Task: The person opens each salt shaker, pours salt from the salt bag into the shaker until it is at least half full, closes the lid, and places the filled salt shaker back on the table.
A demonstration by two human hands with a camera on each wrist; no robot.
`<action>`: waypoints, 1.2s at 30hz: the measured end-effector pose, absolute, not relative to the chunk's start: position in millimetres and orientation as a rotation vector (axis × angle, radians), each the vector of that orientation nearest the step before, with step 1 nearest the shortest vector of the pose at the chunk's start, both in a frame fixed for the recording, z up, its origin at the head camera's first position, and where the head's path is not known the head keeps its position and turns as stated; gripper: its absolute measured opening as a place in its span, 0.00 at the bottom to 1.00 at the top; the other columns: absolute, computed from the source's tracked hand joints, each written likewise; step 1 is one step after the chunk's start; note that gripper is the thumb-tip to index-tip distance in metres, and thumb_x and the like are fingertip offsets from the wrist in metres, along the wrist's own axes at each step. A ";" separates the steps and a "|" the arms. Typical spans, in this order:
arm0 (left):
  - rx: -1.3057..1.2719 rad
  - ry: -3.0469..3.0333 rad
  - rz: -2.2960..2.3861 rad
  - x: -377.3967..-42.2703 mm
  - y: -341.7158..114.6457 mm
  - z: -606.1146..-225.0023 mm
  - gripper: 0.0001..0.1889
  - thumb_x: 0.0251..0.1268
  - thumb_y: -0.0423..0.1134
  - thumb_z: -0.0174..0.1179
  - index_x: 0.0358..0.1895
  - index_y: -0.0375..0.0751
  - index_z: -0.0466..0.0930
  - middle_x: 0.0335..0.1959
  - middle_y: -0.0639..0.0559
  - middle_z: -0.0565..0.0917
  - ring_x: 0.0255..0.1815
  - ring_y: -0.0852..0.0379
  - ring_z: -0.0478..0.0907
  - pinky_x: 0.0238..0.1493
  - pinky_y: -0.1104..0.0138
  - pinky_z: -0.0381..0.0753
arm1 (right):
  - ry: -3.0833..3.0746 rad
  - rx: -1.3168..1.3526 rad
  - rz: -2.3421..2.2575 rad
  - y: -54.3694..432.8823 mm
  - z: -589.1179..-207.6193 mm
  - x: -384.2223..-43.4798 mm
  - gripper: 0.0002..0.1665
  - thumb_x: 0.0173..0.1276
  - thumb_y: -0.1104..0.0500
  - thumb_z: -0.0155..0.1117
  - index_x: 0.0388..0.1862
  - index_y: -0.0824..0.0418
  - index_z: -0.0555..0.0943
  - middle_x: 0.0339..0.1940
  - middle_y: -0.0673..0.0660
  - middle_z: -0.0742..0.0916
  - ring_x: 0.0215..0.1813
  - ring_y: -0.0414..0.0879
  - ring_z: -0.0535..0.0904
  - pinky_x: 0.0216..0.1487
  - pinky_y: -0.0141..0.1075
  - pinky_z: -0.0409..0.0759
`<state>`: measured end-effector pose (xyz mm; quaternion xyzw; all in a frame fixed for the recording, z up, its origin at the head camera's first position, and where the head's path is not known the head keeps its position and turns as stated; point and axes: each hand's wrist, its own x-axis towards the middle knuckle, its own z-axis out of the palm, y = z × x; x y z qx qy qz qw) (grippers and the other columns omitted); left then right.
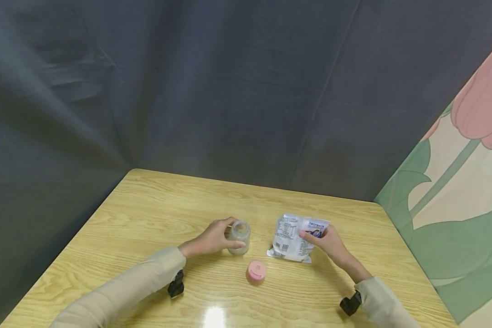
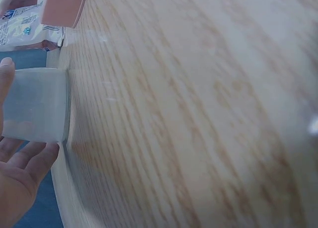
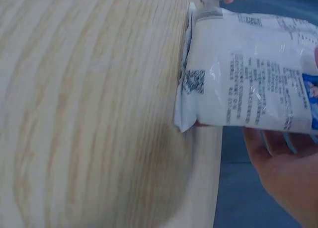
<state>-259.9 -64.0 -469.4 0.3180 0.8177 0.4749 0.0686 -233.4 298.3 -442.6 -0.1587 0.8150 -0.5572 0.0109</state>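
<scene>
My left hand (image 1: 214, 237) holds an uncapped translucent jar (image 1: 240, 231) standing on the table, thumb on the near side and fingers on the far side. In the left wrist view the jar (image 2: 37, 104) shows cloudy walls between thumb and fingers. A pink lid (image 1: 256, 270) lies on the table just in front of the jar. To the right, my right hand (image 1: 330, 243) grips a white printed plastic packet (image 1: 289, 237) by its right side, thumb across the front. The lower edge of the packet (image 3: 248, 74) is down at the tabletop in the right wrist view.
The wood-grain table (image 1: 168, 200) backs onto a dark curtain (image 1: 229, 91). A panel with painted tulips (image 1: 467, 218) borders its right side. A black wrist camera (image 1: 176, 284) sits at the left cuff, and another wrist camera (image 1: 350, 304) at the right.
</scene>
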 end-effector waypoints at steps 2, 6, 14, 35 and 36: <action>0.955 2.463 1.429 -259.4 -64.0 -468.6 0.32 0.60 0.44 0.72 0.63 0.33 0.72 0.55 0.43 0.81 0.56 0.48 0.80 0.55 0.61 0.81 | 2.472 -0.483 -1.728 300.2 -444.8 -234.3 0.20 0.68 0.64 0.67 0.55 0.72 0.78 0.42 0.59 0.88 0.42 0.47 0.86 0.43 0.35 0.84; 0.954 2.458 1.426 -258.8 -63.7 -467.4 0.32 0.60 0.44 0.72 0.63 0.33 0.72 0.55 0.44 0.81 0.56 0.48 0.81 0.55 0.62 0.81 | 2.359 -0.499 -1.707 303.3 -451.5 -237.1 0.23 0.66 0.66 0.69 0.58 0.70 0.76 0.46 0.59 0.88 0.46 0.51 0.86 0.46 0.38 0.84; 0.967 2.453 1.426 -258.9 -63.4 -467.6 0.32 0.60 0.44 0.72 0.63 0.33 0.72 0.54 0.44 0.81 0.55 0.49 0.81 0.54 0.63 0.81 | 2.283 -0.570 -1.630 306.8 -463.4 -240.3 0.27 0.63 0.67 0.72 0.60 0.64 0.75 0.50 0.58 0.87 0.50 0.52 0.85 0.51 0.40 0.82; 0.937 2.455 1.424 -257.9 -61.8 -465.6 0.32 0.60 0.44 0.72 0.63 0.32 0.72 0.55 0.43 0.81 0.56 0.49 0.80 0.55 0.62 0.81 | 2.278 -0.665 -1.486 311.1 -478.7 -241.8 0.50 0.55 0.65 0.78 0.73 0.63 0.62 0.65 0.64 0.78 0.61 0.46 0.78 0.62 0.27 0.65; 0.936 2.456 1.424 -257.8 -61.7 -465.3 0.32 0.60 0.44 0.72 0.63 0.32 0.72 0.55 0.43 0.81 0.56 0.49 0.80 0.55 0.62 0.81 | 2.280 -0.669 -1.483 310.9 -478.6 -242.0 0.50 0.55 0.65 0.79 0.73 0.63 0.62 0.65 0.64 0.78 0.61 0.46 0.78 0.62 0.27 0.65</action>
